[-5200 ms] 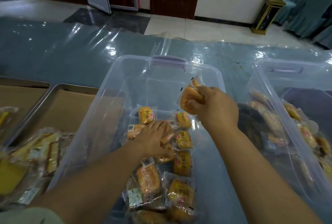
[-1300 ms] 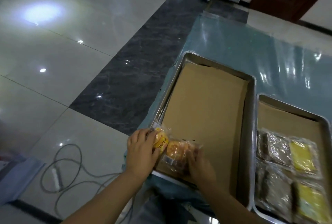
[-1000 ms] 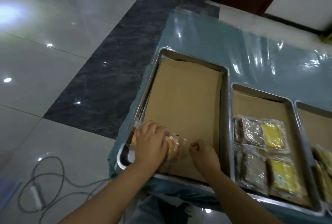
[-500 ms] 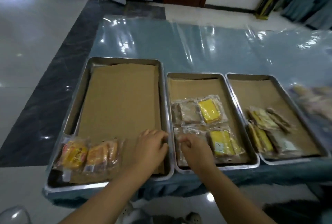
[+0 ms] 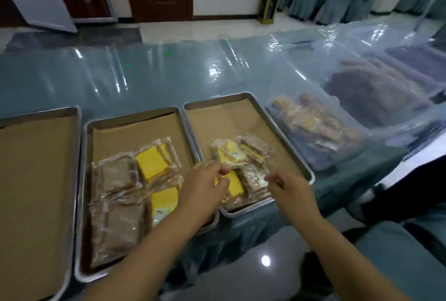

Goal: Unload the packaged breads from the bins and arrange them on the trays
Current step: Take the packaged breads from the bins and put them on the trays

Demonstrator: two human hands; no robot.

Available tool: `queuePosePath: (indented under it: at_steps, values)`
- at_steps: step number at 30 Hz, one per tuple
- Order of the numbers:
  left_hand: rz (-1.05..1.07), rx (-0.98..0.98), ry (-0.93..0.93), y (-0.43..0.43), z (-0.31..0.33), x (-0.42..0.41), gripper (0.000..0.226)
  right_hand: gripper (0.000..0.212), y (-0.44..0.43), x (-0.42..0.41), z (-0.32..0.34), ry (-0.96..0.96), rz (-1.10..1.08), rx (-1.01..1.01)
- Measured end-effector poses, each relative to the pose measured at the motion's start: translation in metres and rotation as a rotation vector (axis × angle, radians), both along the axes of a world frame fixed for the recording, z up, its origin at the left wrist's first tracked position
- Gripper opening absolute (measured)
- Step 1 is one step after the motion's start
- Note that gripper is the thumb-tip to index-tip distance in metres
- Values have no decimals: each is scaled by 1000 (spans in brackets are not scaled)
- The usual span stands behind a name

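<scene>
On metal trays [image 5: 135,115], crinkly plastic-wrapped breads [image 5: 150,165]

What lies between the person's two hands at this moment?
In the head view, packaged breads on the right tray lie between the left hand and right hand.

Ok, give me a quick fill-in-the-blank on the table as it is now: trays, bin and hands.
1. The trays in view number ___.
2. The middle tray holds ___ packs.
3. The bin stands to the ___ of the trays.
4. The left hand and the right hand both hold ___.
Missing words: three; four; right; nothing.
</scene>
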State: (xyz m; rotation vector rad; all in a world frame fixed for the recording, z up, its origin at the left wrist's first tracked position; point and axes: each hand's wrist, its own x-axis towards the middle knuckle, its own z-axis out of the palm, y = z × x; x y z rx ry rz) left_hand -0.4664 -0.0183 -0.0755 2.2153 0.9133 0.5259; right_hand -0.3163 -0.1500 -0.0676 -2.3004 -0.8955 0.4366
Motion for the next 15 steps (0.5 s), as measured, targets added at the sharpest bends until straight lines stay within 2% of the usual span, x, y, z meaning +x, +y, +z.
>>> queuePosePath:
  at_steps: [5,11,15]
  values:
    - [-104,-36,-83,-20,22,72,16,34,-25,73,28,-86,-51,80]
    - [-123,-63,-204,-23,48,165,16,22,-33,150,59,-221,-65,184]
    - [-121,-85,-284,-21,61,232,13,22,-33,207,77,-319,-72,218]
